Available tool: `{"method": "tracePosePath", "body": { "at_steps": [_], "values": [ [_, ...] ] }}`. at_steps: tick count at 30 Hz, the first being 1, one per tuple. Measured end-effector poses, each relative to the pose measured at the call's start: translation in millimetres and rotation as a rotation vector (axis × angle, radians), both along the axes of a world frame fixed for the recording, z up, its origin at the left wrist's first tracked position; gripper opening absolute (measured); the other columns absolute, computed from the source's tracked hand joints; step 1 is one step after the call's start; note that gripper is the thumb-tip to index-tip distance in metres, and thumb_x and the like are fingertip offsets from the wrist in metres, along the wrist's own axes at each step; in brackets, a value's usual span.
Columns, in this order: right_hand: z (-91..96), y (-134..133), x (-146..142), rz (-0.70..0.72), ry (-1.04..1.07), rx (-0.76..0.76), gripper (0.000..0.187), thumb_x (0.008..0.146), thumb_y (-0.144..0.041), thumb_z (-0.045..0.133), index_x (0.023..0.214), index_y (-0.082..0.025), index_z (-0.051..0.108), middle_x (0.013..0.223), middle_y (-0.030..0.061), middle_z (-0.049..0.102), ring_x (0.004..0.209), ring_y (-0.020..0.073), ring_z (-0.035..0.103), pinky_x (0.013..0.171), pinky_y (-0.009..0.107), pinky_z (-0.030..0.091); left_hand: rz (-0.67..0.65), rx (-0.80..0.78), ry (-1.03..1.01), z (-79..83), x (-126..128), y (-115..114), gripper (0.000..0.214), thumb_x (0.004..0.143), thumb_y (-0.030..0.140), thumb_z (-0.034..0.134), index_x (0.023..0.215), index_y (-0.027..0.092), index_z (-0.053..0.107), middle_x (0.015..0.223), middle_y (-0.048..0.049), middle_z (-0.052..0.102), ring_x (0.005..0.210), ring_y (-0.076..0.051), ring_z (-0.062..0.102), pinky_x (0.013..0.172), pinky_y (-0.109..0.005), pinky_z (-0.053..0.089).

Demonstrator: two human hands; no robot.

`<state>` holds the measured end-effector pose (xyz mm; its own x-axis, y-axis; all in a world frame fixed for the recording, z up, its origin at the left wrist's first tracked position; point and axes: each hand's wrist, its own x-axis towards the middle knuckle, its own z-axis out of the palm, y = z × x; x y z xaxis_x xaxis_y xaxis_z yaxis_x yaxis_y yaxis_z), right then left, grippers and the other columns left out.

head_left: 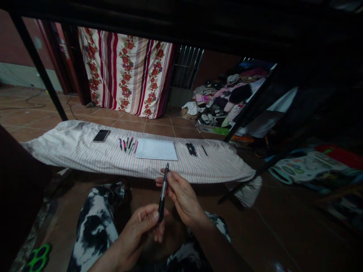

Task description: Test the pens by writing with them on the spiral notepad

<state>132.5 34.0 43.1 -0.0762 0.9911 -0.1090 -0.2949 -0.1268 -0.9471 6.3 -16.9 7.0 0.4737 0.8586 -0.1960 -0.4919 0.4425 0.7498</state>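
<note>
Between my two hands a black pen with a clear, silvery middle section [162, 193] is held tilted, above my lap. My left hand [141, 223] grips its lower end between thumb and fingers. Near the upper end, my right hand [183, 194] pinches it with thumb and fingers. Beyond my hands, a spiral notebook [156, 149] lies on a striped cloth [113, 160]. Several coloured pens [130, 145] lie left of the notebook. To its right are a group of dark pens [191, 149] and one thin dark stick-like item [204, 150] lying apart.
A phone [101, 135] lies on the cloth's left part. Dark metal posts [39, 68] stand at either side, under a dark overhead frame. Behind are a floral curtain [127, 75] and a heap of clothes [224, 98]. A green object [39, 258] sits at lower left.
</note>
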Motion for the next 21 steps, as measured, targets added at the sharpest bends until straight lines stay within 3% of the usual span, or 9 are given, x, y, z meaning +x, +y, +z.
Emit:
{"method": "tracePosePath", "body": {
  "at_steps": [3, 6, 9, 13, 16, 21],
  "values": [
    [-9.4, -3.0, 5.9, -0.087, -0.259, 0.147, 0.043, 0.081, -0.041, 0.052, 0.116, -0.017, 0.05, 0.085, 0.0076, 0.066, 0.075, 0.0168, 0.061, 0.058, 0.025, 0.045, 0.031, -0.007, 0.001, 2.4, 0.5, 0.5, 0.03, 0.068, 0.037, 0.068, 0.08, 0.009, 0.065, 0.052, 0.0009, 0.051, 0.045, -0.006, 0.044, 0.048, -0.02, 0.031],
    [-17.3, -7.8, 12.5, -0.133, -0.564, 0.378, 0.037, 0.083, -0.03, 0.049, 0.12, -0.021, 0.05, 0.088, 0.0057, 0.065, 0.076, 0.016, 0.062, 0.066, 0.027, 0.048, 0.075, -0.017, 0.005, 3.8, 1.3, 1.1, 0.031, 0.069, 0.038, 0.068, 0.081, 0.01, 0.064, 0.053, 0.0007, 0.052, 0.045, -0.007, 0.045, 0.048, -0.02, 0.032],
    [-23.0, -13.2, 16.6, -0.074, -0.791, 0.643, 0.038, 0.083, -0.017, 0.044, 0.119, -0.026, 0.054, 0.095, 0.0052, 0.065, 0.086, 0.0164, 0.061, 0.077, 0.028, 0.048, 0.096, -0.002, 0.027, 1.6, 3.7, 1.3, 0.031, 0.069, 0.039, 0.067, 0.08, 0.01, 0.063, 0.053, 0.0002, 0.053, 0.045, -0.007, 0.045, 0.048, -0.02, 0.033],
    [-29.4, -13.4, 20.2, 0.015, -0.961, 0.911, 0.047, 0.08, -0.007, 0.038, 0.119, -0.027, 0.054, 0.092, 0.0062, 0.065, 0.084, 0.0174, 0.061, 0.073, 0.03, 0.051, 0.058, 0.035, 0.047, -2.5, 8.3, 1.2, 0.036, 0.068, 0.044, 0.067, 0.077, 0.009, 0.062, 0.052, -0.0007, 0.054, 0.043, -0.007, 0.045, 0.045, -0.019, 0.03],
    [-33.3, -8.3, 22.9, 0.028, -1.038, 0.988, 0.048, 0.079, -0.006, 0.038, 0.12, -0.026, 0.054, 0.091, 0.0071, 0.065, 0.083, 0.0185, 0.06, 0.071, 0.031, 0.053, 0.051, 0.056, 0.069, -0.4, 10.3, 1.7, 0.038, 0.069, 0.046, 0.064, 0.075, 0.009, 0.062, 0.052, -0.0018, 0.055, 0.044, -0.008, 0.046, 0.045, -0.02, 0.031],
    [-38.2, 3.4, 21.9, -0.026, -1.029, 0.982, 0.052, 0.08, -0.004, 0.036, 0.124, -0.028, 0.05, 0.097, 0.0073, 0.065, 0.088, 0.0185, 0.061, 0.076, 0.033, 0.053, 0.061, 0.064, 0.121, 2.6, 8.1, 6.8, 0.041, 0.071, 0.049, 0.061, 0.075, 0.008, 0.063, 0.053, -0.0036, 0.056, 0.048, -0.01, 0.048, 0.048, -0.021, 0.033]
  ]
}}
